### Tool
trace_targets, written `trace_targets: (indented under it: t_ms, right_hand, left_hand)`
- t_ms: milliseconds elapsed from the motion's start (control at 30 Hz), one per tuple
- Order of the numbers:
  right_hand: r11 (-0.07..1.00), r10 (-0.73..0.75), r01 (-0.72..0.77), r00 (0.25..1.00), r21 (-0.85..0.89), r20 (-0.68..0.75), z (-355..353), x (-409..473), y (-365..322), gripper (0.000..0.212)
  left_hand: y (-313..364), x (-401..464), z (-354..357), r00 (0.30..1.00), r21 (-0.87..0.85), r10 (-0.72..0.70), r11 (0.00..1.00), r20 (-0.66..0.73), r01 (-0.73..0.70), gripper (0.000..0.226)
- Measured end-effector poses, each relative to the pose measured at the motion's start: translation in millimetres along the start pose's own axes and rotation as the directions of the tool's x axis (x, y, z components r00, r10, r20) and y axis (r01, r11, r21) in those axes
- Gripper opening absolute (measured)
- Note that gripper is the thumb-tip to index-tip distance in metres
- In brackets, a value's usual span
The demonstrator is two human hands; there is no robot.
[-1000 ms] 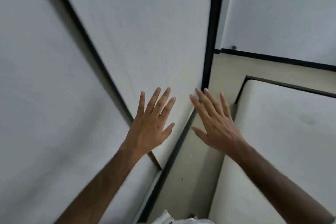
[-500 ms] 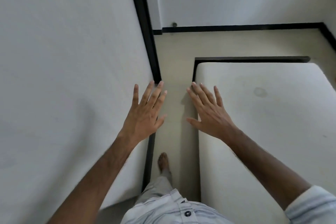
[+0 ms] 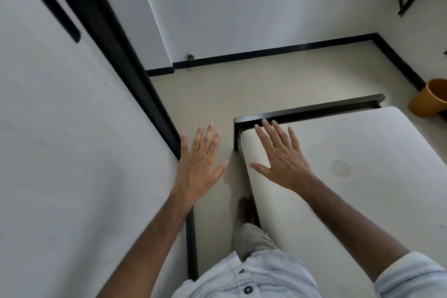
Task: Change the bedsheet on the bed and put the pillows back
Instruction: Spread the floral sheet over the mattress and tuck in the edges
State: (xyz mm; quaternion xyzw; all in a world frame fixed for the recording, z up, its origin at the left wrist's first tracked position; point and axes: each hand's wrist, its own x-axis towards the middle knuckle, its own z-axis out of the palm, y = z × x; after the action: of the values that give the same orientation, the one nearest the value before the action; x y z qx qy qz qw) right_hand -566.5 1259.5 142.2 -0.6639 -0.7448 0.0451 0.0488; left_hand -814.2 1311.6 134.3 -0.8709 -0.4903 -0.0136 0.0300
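A bare white mattress with a faint round stain lies on a black bed frame at the right. No sheet or pillow is in view. My right hand hovers flat over the mattress's near left corner, fingers straight and spread, holding nothing. My left hand is held out over the floor gap between the bed and the white wall on the left, fingers also straight and empty.
A white wall with black trim runs close along the left. A narrow strip of beige floor separates it from the bed; my bare foot stands there. An orange bin sits in the far right corner.
The view has swung right and downward, bringing the mattress, bed frame and orange bin into sight. Both hands stay outstretched and empty; the right hand now hangs over the mattress corner.
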Motion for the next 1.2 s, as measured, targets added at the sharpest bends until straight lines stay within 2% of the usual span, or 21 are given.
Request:
trace_targets:
  t_ms: [167,233,433,533,700,833,1033,1200]
  right_hand:
    - [0.998,0.044,-0.046,0.998,0.038,0.054,7.1,120.0,54.3,0.098]
    - [0.997,0.041,-0.044,0.998,0.061,0.054,5.5,160.1,73.2,0.098]
    - [0.995,0.039,-0.051,0.991,0.091,0.125,-4.0,281.5,125.7,0.095]
    - [0.996,0.060,-0.065,0.992,0.053,0.107,0.8,339.9,149.5,0.096]
    - [0.985,0.169,-0.169,0.979,-0.010,0.117,12.4,435.9,185.2,0.095]
    - [0.967,0.249,-0.253,0.961,0.019,0.120,13.0,510.6,203.9,0.094]
    - [0.917,0.391,-0.395,0.918,0.058,0.065,0.9,594.4,258.0,0.092]
    - [0.843,0.531,-0.532,0.847,0.082,0.035,2.7,637.1,342.3,0.092]
  left_hand:
    - [-37.9,121.4,8.1,0.995,0.039,0.069,0.997,0.073,-0.072,0.079]
    - [-51.3,161.1,7.9,0.994,0.052,0.097,0.994,0.048,-0.099,0.079]
    - [-94.5,291.1,10.9,0.995,0.012,0.068,0.998,0.078,-0.070,0.081]
    - [-118.4,360.5,20.9,0.993,0.010,0.099,0.995,0.067,-0.099,0.082]
    - [-157.9,490.1,32.9,0.985,-0.034,0.147,0.989,0.088,-0.145,0.082]
    - [-185.3,589.8,33.3,0.970,-0.055,0.237,0.971,0.060,-0.234,0.080]
    - [-176.5,716.4,43.4,0.882,-0.034,0.463,0.886,0.090,-0.462,0.075]
    - [-131.9,838.7,62.4,0.781,-0.028,0.619,0.785,0.080,-0.619,0.079]
